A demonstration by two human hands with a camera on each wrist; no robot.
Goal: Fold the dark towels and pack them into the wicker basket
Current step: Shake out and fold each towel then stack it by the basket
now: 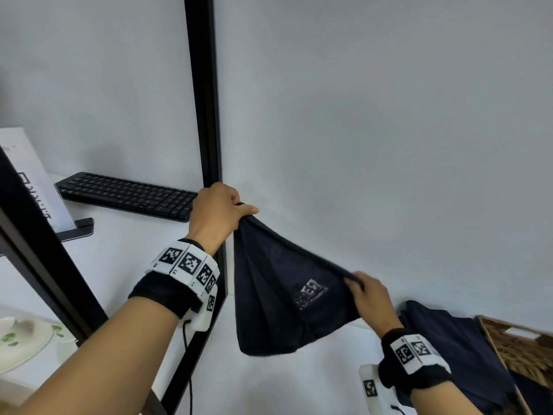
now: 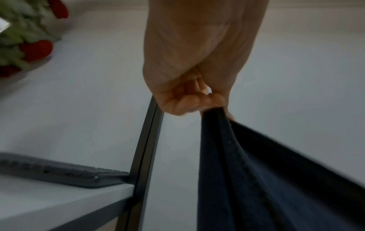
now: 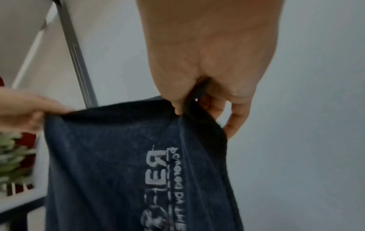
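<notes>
Left hand (image 1: pixel 217 216) pinches one top corner of the dark towel (image 1: pixel 278 298) btwn thumb & curled fingers (image 2: pixel 185 100); right hand (image 1: pixel 372 301) pinches the other corner, lower right. Towel hangs mid-frame, white print showing. More dark towels (image 1: pixel 454 348) lie lower right, beside the wicker basket (image 1: pixel 520 348). Black keyboard (image 1: pixel 125 193) sits on the shelf at left.

Matt, napped cloth towel (image 1: pixel 275 298) – printed logo; rough woven wicker basket (image 1: pixel 514 348); keyboard (image 1: pixel 128 193) seemingly matt plastic.
</notes>
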